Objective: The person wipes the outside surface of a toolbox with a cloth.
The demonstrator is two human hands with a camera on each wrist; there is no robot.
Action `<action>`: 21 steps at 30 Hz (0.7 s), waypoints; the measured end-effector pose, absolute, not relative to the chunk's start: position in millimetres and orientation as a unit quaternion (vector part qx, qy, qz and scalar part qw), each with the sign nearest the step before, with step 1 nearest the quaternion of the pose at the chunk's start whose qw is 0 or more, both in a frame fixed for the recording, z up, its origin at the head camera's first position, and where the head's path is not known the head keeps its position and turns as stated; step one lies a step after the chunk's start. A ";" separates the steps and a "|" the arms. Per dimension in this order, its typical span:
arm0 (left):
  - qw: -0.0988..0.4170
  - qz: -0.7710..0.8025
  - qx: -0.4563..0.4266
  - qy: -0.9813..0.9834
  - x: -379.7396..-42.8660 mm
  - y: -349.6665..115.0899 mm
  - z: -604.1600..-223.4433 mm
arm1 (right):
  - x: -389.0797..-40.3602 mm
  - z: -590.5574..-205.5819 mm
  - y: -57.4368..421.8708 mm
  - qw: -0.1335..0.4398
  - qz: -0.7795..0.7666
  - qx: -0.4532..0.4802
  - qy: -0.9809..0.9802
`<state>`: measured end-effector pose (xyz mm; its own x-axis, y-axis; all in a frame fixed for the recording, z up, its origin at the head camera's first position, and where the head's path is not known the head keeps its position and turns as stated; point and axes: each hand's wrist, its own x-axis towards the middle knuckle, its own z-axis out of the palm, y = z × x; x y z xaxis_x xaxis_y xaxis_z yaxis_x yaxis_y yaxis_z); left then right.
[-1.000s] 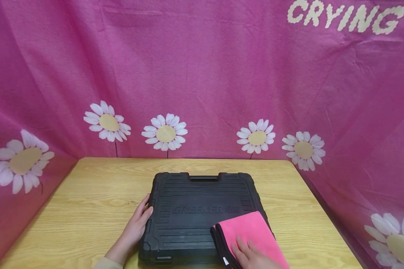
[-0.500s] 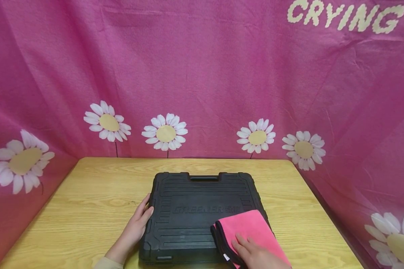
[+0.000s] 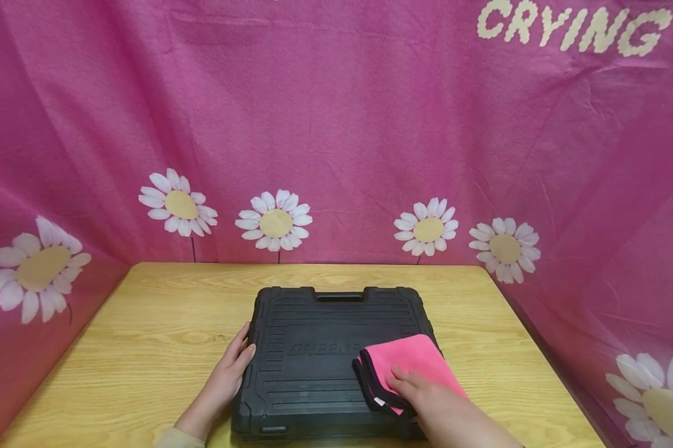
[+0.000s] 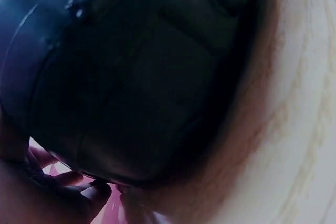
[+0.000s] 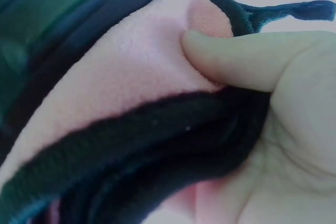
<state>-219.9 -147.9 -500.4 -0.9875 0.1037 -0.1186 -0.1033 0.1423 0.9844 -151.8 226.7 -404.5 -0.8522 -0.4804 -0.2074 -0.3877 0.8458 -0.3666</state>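
Magenta fabric (image 3: pixel 336 137) printed with daisies (image 3: pixel 276 223) hangs behind and beside the wood-grain bench (image 3: pixel 162 330). From my remote seat, the head view shows a black plastic carrying case (image 3: pixel 314 386) lying flat on it, moulded handle (image 3: pixel 340 297) to the far side. My left grip (image 3: pixel 231 368), a bare hand, rests loosely spread along the case's left side; how hard it presses, I cannot tell. My right grip (image 3: pixel 426 401) holds a folded pink cloth (image 3: pixel 409 353) with black edging (image 3: pixel 373 376) over the case's near right part. To work this well, I would brace the case with the left and press the cloth down evenly, so no loose fold drags.

My left wrist view is dark: the case fills most of it, with fingers (image 4: pixel 97 195) at the lower left.

My right wrist view adds the layered folds up close and the thumb (image 5: pixel 228 59) lying on the pink face. Only the head view shows the white label (image 3: pixel 379 402) and the embossed lettering (image 3: pixel 322 350), partly covered by the cloth.
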 end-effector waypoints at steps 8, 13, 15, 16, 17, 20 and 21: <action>0.084 0.656 0.007 0.750 -220.7 -148.6 -499.2 | -179.5 -398.0 229.0 0.070 -0.115 -0.278 0.951; 0.085 0.660 0.007 0.746 -220.5 -149.2 -499.6 | -197.7 -391.4 231.9 0.083 -0.133 -0.274 0.949; 0.084 0.664 0.009 0.743 -220.6 -149.6 -500.2 | -206.3 -390.1 233.6 0.082 -0.133 -0.275 0.949; 0.085 0.665 0.010 0.742 -220.7 -149.8 -500.6 | -210.9 -389.6 234.5 0.080 -0.134 -0.276 0.949; 0.086 0.666 0.011 0.741 -220.9 -150.1 -500.8 | -215.7 -389.5 235.7 0.075 -0.132 -0.280 0.948; 0.087 0.663 0.011 0.743 -221.5 -150.8 -501.1 | -229.8 -390.2 239.5 0.056 -0.130 -0.293 0.946; 0.088 0.661 0.010 0.745 -221.4 -151.0 -501.0 | -234.2 -390.7 240.7 0.050 -0.131 -0.295 0.945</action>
<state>-221.4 -151.0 -501.0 -0.9843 0.1314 -0.1181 -0.1018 0.1247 0.9870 -234.2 240.7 -390.7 -0.8208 -0.5709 -0.0175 -0.5446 0.7915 -0.2775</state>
